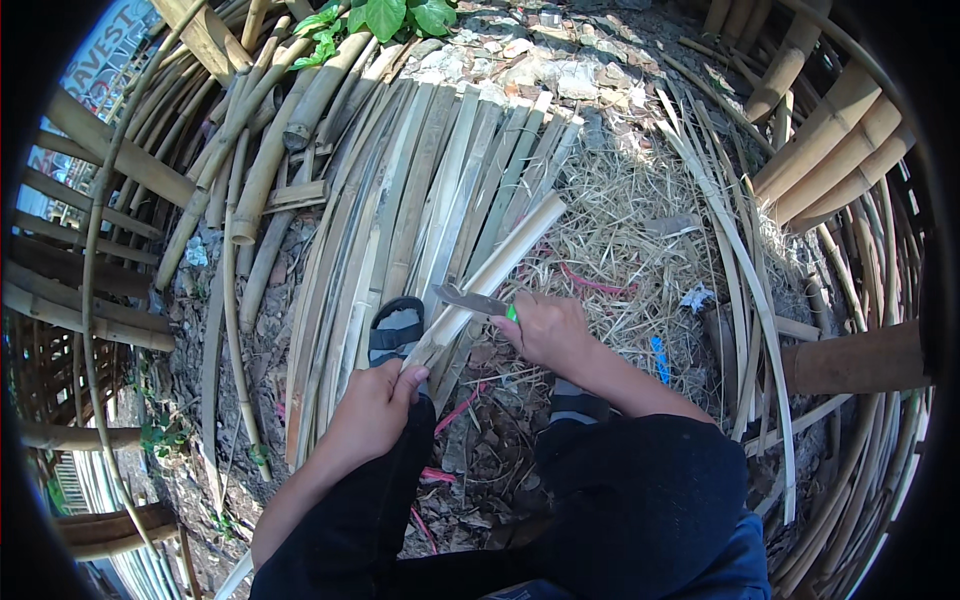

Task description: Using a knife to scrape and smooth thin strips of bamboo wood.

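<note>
A split bamboo strip (516, 248) slants up and away to the right between my legs. My left hand (376, 402) is closed around its near end, the thumb lying on top. In my right hand (548, 328) is a knife (472, 299) with a green handle, most of which the fingers hide. The blade lies across the strip a little beyond my left hand, pointing left, and appears to touch its pale inner face. Many flat bamboo strips (410, 200) lie side by side under and beyond it.
My sandalled foot (397, 328) stands on the strips. Dry shavings (620, 220) cover the ground at right, with pink ribbon (590, 281) scraps among them. Whole bamboo poles (262, 150) lean at the left; thick poles (850, 150) and long thin strips (735, 250) stand at the right.
</note>
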